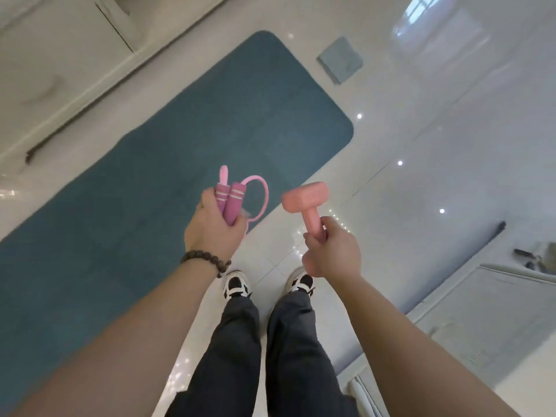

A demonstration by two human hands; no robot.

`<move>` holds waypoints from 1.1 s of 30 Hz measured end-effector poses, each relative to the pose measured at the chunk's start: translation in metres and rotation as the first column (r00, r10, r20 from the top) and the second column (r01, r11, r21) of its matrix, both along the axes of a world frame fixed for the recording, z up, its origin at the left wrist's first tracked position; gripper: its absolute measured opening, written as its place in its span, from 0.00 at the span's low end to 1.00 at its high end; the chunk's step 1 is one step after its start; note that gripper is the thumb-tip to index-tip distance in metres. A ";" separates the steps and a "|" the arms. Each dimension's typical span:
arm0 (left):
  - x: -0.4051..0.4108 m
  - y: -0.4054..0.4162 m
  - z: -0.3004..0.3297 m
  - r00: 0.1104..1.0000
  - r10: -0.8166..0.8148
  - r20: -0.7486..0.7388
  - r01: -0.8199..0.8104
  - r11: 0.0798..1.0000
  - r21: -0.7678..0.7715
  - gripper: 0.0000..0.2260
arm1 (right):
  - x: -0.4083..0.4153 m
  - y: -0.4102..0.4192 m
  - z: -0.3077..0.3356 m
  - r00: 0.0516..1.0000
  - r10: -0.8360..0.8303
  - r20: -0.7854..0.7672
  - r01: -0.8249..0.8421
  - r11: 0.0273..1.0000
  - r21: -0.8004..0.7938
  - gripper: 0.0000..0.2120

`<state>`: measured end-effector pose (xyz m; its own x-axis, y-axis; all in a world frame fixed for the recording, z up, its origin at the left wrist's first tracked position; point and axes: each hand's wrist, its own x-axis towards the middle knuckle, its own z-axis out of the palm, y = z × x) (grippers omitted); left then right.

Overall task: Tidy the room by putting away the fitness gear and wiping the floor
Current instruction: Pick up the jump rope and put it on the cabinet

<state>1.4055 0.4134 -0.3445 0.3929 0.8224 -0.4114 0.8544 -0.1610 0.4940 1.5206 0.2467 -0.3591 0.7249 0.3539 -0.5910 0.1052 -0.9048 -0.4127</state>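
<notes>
My left hand (pixel 212 228) grips a pink skipping rope (pixel 231 203) by its two magenta handles, with loops of pink cord hanging out to the right. A salmon-pink dumbbell (pixel 307 198) stands upright in my right hand (pixel 331 251), which grips its handle; the lower head is hidden by the hand. Both hands are held over the floor in front of my legs. A teal exercise mat (pixel 168 139) lies flat on the white tiled floor (pixel 421 176), running from lower left to upper middle. A grey-blue folded cloth (pixel 340 60) lies on the floor beyond the mat's far end.
White cabinet fronts (pixel 45 55) line the upper left, with a dark rail along their base. A white piece of furniture (pixel 493 311) stands at the right, small dark items on top. My feet in black-and-white shoes (pixel 237 287) stand beside the mat's right edge.
</notes>
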 end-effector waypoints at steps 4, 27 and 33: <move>0.048 -0.001 0.124 0.993 -0.085 0.084 0.083 0.996 0.031 0.18 | 0.027 -0.015 0.127 0.997 -0.072 0.040 0.068 0.994 0.090 0.09; 0.320 -0.062 0.315 0.902 -0.334 0.275 0.281 0.936 0.214 0.16 | 0.279 -0.098 0.325 0.893 -0.359 0.270 0.274 0.912 0.306 0.07; 0.446 -0.017 0.306 0.896 -0.328 0.299 0.273 0.938 0.212 0.15 | 0.410 -0.054 0.318 0.889 -0.370 0.268 0.276 0.902 0.331 0.08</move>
<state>1.8515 0.3959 -0.0382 0.7204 0.6876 -0.0907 0.5486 -0.4849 0.6811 1.9311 0.1926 -0.0415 0.9578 0.1813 -0.2231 -0.0054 -0.7645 -0.6446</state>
